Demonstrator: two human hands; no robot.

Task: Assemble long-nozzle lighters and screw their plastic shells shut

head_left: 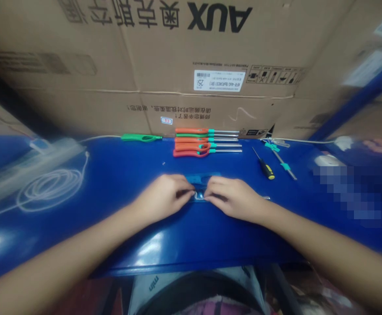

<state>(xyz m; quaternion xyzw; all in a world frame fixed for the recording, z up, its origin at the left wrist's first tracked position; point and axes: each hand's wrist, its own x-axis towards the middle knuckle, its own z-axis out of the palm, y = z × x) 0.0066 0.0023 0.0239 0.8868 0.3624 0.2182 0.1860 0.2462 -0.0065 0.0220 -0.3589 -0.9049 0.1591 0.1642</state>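
My left hand (169,197) and my right hand (233,197) meet over the blue table, fingers pinched close together. Between their fingertips lies a small shiny piece with a pale wire-like line (199,195), too blurred to name. Just behind it is a translucent blue plastic piece (196,178), largely covered by both hands. A short metal tip (267,197) pokes out beyond my right hand; whether it joins the blue piece is hidden. Farther back, several long-necked lighters (192,153) with orange and green handles lie in a stack, metal necks pointing right.
A green lighter handle (140,137) lies back left. A black-and-yellow screwdriver (267,169) and a metal rod with teal pieces (281,159) are at right. Coiled white cable (51,188) and a power strip (46,162) occupy the left. Cardboard (138,65) walls the back.
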